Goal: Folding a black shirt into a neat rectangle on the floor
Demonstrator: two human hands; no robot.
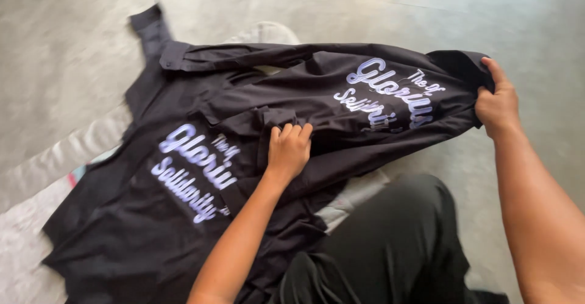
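A black shirt (pixel 152 218) with pale lilac script lettering lies spread on the floor, and a second black shirt (pixel 341 103) with the same lettering is stretched over it. My left hand (pixel 288 148) presses on the middle of the upper shirt, fingers bunching a fold of cloth. My right hand (pixel 498 104) grips that shirt's far right edge and holds it lifted off the floor.
Grey floor (pixel 426 11) surrounds the shirts. A whitish cloth (pixel 67 151) with a coloured patch lies under them at the left. My knee in black trousers (pixel 396 243) is at the bottom centre, close to the shirts.
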